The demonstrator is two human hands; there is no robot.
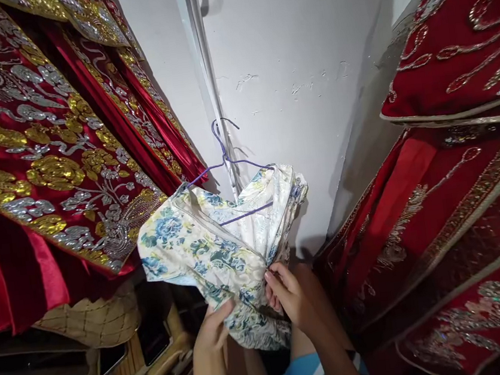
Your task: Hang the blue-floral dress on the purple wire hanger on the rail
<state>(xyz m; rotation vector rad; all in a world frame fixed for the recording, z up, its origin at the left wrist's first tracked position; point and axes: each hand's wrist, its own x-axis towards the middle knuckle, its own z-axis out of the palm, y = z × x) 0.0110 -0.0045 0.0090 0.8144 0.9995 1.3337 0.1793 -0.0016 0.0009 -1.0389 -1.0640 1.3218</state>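
A white dress (222, 257) with blue and green flowers hangs on a purple wire hanger (247, 162) in front of me. Its neckline gapes, so the hanger's lower bar shows inside. My left hand (215, 324) grips the dress low on its left side, thumb on the outer face and the other fingers mostly behind the cloth. At the bottom of the V-neck, my right hand (286, 291) pinches the front edge between thumb and forefinger. Any fastener under those fingertips is too small to make out.
A metal pole (204, 66) runs down the pale wall (292, 44) behind the hanger. Red sequinned garments hang at left (53, 168) and right (457, 67). Lower left, a phone (155, 341) lies on a wooden surface near a quilted tan item (96, 319).
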